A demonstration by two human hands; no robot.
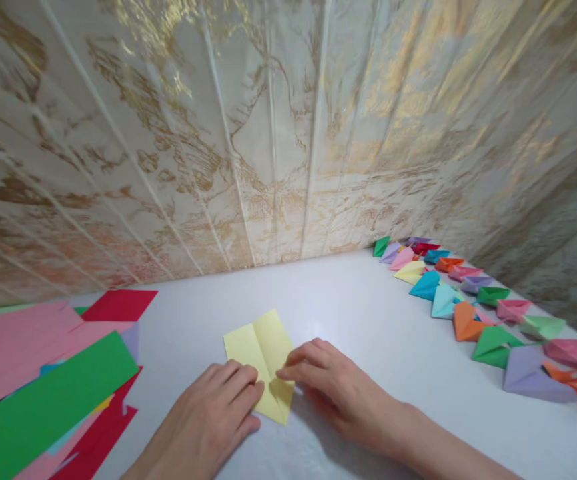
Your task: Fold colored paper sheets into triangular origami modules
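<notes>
Sheets of coloured paper (18, 347), mostly pink, green and red, overlap at the left of a white tabletop (193, 313), with a long green strip (53, 407) slanting across the top. A bare stretch of white separates the heap from the person's left hand (213, 410), palm down, its fingers close together and gently curved, fingertips on a sheet of yellow paper (269, 340) and thumb spread toward its near edge. The yellow paper lies flat near the middle of the table, well clear of the rear edge, where a gold-patterned wall covering (268, 147) rises. Its long axis and lengthwise crease run away from the person, tilting leftward at the far end; the near end reaches a corner slightly to the right. At its right edge, the right hand (341, 387) bends its fingers narrowly, one fingertip on the paper; whether the thumb pinches from below cannot be told. Open tabletop extends beyond to folded paper pieces (465, 323), some heart-shaped, lined up in rows along the table's right edge.
</notes>
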